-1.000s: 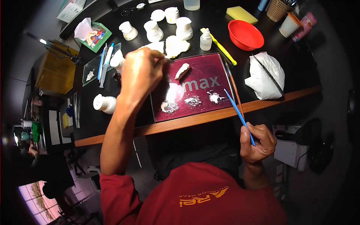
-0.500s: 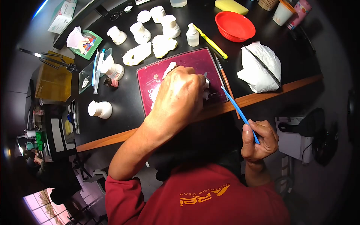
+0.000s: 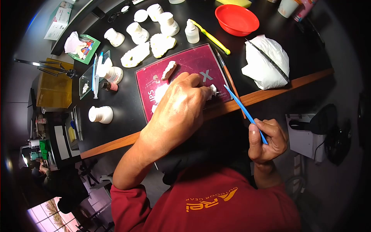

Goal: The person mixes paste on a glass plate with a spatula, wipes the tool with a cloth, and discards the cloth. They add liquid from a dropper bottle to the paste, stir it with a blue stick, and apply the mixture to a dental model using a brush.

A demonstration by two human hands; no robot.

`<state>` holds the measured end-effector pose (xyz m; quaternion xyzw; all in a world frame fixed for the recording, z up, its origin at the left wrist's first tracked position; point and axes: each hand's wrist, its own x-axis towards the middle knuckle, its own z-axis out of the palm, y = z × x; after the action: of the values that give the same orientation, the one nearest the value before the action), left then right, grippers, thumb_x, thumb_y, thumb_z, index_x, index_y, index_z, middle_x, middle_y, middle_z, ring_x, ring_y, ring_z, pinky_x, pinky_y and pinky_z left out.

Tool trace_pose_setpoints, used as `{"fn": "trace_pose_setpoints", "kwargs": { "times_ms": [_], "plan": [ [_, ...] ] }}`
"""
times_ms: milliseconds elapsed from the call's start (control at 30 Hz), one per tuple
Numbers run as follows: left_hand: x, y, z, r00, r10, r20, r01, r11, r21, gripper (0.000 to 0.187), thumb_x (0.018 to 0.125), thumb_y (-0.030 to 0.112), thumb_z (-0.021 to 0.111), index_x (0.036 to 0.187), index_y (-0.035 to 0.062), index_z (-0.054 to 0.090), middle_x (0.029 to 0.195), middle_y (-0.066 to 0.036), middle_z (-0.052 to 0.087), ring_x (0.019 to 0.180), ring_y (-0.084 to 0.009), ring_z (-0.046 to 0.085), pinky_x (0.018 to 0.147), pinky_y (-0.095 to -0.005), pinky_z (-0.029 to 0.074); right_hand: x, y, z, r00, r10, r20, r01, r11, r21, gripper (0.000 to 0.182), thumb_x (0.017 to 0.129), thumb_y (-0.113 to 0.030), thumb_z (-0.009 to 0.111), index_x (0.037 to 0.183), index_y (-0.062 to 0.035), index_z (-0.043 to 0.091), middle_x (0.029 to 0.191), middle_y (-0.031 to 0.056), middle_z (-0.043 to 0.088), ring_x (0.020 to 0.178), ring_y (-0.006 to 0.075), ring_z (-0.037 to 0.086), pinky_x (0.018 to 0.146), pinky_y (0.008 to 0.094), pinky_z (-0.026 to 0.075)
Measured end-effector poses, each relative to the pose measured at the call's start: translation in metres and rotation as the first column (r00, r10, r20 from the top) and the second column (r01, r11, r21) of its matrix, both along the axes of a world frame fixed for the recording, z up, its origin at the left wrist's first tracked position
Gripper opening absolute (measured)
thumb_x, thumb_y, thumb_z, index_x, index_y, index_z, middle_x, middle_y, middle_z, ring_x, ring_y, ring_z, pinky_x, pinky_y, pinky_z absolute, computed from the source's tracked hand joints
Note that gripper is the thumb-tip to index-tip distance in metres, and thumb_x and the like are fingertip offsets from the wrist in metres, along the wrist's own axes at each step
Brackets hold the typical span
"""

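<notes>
My left hand (image 3: 176, 102) is over the maroon plate (image 3: 181, 58), its fingers curled downward. A small white piece (image 3: 211, 91) shows beside its fingertips; whether the fingers grip it is hidden. More white material (image 3: 160, 94) lies partly under the hand, and a pale elongated piece (image 3: 169, 70) rests on the plate above it. Off the table's front edge, my right hand (image 3: 267, 140) pinches a slim blue tool (image 3: 243, 109) between thumb and fingers, with its tip pointing up toward the plate's right corner.
Several white jars (image 3: 138, 33) stand behind the plate, near white lumps (image 3: 135, 55). Rightward are a brown-handled brush (image 3: 227, 73), a red bowl (image 3: 237, 20), a yellow-green toothbrush (image 3: 210, 36) and a white tissue bundle (image 3: 264, 63). One jar (image 3: 101, 115) stands left. A co-worker (image 3: 58, 181) is far left.
The pale elongated piece is now uncovered on the plate behind my left hand, whose fingers have shifted lower. My right hand still holds the blue tool. The view has shifted slightly.
</notes>
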<state>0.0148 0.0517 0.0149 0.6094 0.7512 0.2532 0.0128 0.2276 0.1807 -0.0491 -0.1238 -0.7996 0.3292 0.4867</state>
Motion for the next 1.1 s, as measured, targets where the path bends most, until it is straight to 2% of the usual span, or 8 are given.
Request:
{"fn": "trace_pose_setpoints", "kwargs": {
  "times_ms": [333,533,633,733,867,967,1000,1100],
  "plan": [
    [-0.003,-0.001,0.007,0.995,0.007,0.095,-0.003,0.999,-0.049,0.019,0.086,-0.002,0.07,0.101,0.0002,0.08,0.087,-0.016,0.07,0.087,-0.0352,0.067,0.079,-0.0436,0.055,-0.004,-0.006,0.004,0.997,0.051,0.062,-0.051,0.999,0.004,0.016,0.083,0.003,0.078,0.097,-0.0004,0.072,0.068,0.0078,0.066,0.055,0.0146,0.063,0.049,0.026,0.047],
    [-0.005,0.0,0.004,1.0,-0.001,-0.003,0.001,0.999,-0.047,0.015,0.085,0.0,0.072,0.097,0.0021,0.081,0.084,-0.013,0.069,0.085,-0.0326,0.067,0.078,-0.0437,0.054,-0.002,-0.005,0.004,0.998,0.035,0.057,-0.034,0.999,-0.018,0.016,0.083,0.003,0.078,0.098,0.0,0.073,0.068,0.008,0.066,0.055,0.0146,0.063,0.049,0.0263,0.047],
    [-0.005,0.001,0.001,0.999,0.027,-0.022,-0.028,0.999,-0.023,0.014,0.083,-0.001,0.074,0.094,0.0024,0.08,0.084,-0.012,0.071,0.083,-0.0306,0.068,0.079,-0.0424,0.055,-0.001,-0.005,0.003,0.999,0.023,0.047,-0.021,0.999,-0.026,0.016,0.083,0.002,0.078,0.098,0.0003,0.073,0.067,0.0079,0.066,0.055,0.0142,0.063,0.049,0.0261,0.047],
    [-0.009,-0.002,-0.002,0.998,0.061,-0.027,-0.058,0.992,0.114,0.011,0.082,-0.001,0.076,0.091,0.0021,0.08,0.082,-0.012,0.072,0.078,-0.0292,0.069,0.074,-0.0397,0.055,-0.001,-0.005,0.004,0.999,0.022,0.043,-0.021,1.0,-0.022,0.016,0.083,0.002,0.078,0.098,0.0003,0.073,0.067,0.0078,0.066,0.055,0.014,0.063,0.048,0.0259,0.047],
    [-0.006,-0.012,0.002,0.987,0.163,-0.007,-0.159,0.973,0.165,0.003,0.082,0.001,0.08,0.085,0.0017,0.08,0.077,-0.01,0.071,0.068,-0.0269,0.067,0.062,-0.0374,0.053,0.0,-0.005,0.004,0.997,0.035,0.066,-0.035,0.999,-0.006,0.016,0.083,0.002,0.078,0.098,-0.0003,0.072,0.067,0.0071,0.066,0.054,0.0144,0.062,0.048,0.0259,0.047],
    [0.008,-0.02,0.004,0.972,0.233,0.022,-0.234,0.97,0.062,0.004,0.081,0.002,0.08,0.085,0.0025,0.08,0.075,-0.009,0.07,0.066,-0.0255,0.065,0.061,-0.0369,0.052,-0.002,-0.004,0.002,0.996,0.047,0.071,-0.048,0.999,0.008,0.016,0.083,0.002,0.079,0.097,-0.0008,0.072,0.067,0.0065,0.066,0.053,0.0147,0.062,0.048,0.0259,0.047],
    [0.012,-0.021,-0.001,0.97,0.241,0.018,-0.241,0.966,0.095,0.004,0.079,0.003,0.081,0.083,0.0032,0.079,0.074,-0.009,0.069,0.065,-0.025,0.064,0.06,-0.0364,0.051,-0.002,-0.004,0.001,0.996,0.051,0.073,-0.052,0.999,0.01,0.016,0.083,0.002,0.079,0.097,-0.001,0.071,0.067,0.0064,0.066,0.053,0.0147,0.062,0.048,0.0259,0.047],
    [0.026,-0.02,-0.012,0.957,0.275,0.094,-0.286,0.947,0.143,0.009,0.078,0.006,0.079,0.074,0.0036,0.072,0.071,-0.01,0.059,0.072,-0.0305,0.06,0.067,-0.043,0.049,-0.003,-0.005,-0.001,0.996,0.052,0.071,-0.053,0.999,0.012,0.016,0.083,0.001,0.079,0.096,-0.0016,0.072,0.067,0.0063,0.066,0.052,0.0144,0.062,0.047,0.0258,0.047]
  ]
}}
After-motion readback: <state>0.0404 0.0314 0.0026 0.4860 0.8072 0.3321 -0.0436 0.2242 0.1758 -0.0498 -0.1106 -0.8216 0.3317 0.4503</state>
